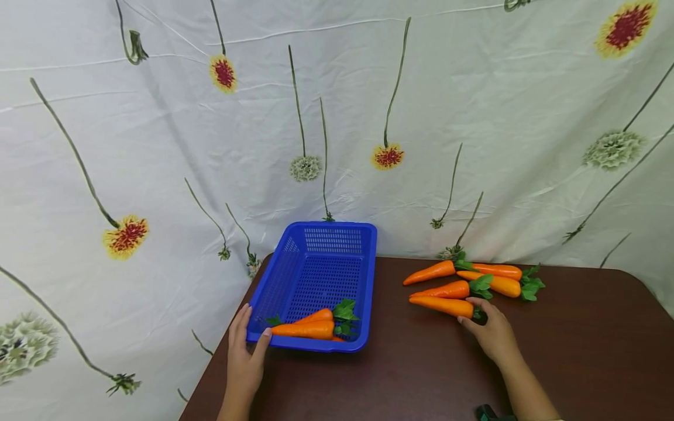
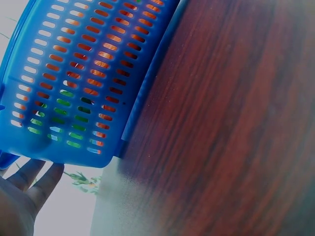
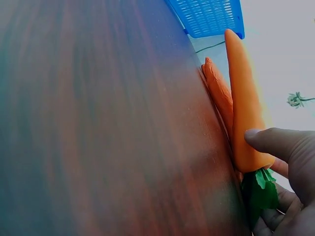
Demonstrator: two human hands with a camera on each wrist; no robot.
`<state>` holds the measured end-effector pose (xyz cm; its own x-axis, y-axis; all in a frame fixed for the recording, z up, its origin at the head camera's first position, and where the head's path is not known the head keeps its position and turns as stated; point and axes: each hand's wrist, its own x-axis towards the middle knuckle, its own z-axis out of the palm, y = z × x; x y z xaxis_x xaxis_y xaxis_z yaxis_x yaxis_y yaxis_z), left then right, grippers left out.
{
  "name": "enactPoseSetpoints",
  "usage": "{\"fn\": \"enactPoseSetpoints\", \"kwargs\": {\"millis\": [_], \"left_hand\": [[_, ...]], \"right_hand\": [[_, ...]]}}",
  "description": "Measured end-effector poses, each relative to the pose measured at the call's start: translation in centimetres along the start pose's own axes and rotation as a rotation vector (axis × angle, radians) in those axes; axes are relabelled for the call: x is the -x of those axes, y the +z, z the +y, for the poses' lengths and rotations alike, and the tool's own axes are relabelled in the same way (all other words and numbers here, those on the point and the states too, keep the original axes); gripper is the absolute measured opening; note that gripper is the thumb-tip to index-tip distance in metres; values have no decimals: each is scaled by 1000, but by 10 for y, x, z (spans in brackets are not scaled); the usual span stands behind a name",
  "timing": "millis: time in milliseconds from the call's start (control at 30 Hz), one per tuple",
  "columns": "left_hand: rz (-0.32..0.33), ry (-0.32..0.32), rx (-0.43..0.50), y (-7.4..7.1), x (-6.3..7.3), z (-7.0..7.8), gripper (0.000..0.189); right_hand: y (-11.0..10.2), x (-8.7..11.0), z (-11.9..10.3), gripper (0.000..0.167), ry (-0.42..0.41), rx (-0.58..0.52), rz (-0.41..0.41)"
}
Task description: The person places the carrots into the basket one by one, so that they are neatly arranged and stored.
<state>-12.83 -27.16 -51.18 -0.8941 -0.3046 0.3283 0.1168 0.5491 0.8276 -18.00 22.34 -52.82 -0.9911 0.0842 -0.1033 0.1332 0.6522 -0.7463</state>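
Observation:
My left hand [image 1: 244,356] holds the near left corner of a blue plastic basket [image 1: 371,275], thumb at the rim and fingers along the outer side. In the left wrist view, fingertips [image 2: 49,178] touch the basket's perforated wall [image 2: 81,59]. Inside, at the near end, lie orange carrots [image 1: 310,330] with green leaves. On the right, my right hand [image 1: 495,333] pinches a carrot [image 1: 442,305] at its thick, leafy end. The right wrist view shows the thumb on this carrot [image 3: 246,108], with fingers partly hidden behind its leaves. Another carrot [image 3: 219,93] lies just beyond it.
Several more carrots [image 1: 432,272] lie in a loose group at the back of the dark brown table [image 1: 411,374]. A flower-printed white cloth [image 1: 337,117] hangs behind the table. A small dark object [image 1: 487,413] shows at the near edge by the right forearm.

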Motion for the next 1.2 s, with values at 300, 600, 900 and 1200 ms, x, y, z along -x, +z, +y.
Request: {"fn": "enactPoseSetpoints", "kwargs": {"millis": [300, 600, 900, 1200], "left_hand": [[7, -9, -12, 1, -1, -3, 67], [15, -4, -10, 2, -1, -5, 67], [14, -2, -15, 1, -2, -5, 67], [11, -5, -6, 1, -1, -5, 67]], "right_hand": [[0, 1, -1, 71, 7, -14, -6], [-1, 2, -8, 81, 44, -51, -8], [-4, 7, -25, 86, 39, -85, 2], [-4, 15, -41, 83, 7, -140, 47]]}}
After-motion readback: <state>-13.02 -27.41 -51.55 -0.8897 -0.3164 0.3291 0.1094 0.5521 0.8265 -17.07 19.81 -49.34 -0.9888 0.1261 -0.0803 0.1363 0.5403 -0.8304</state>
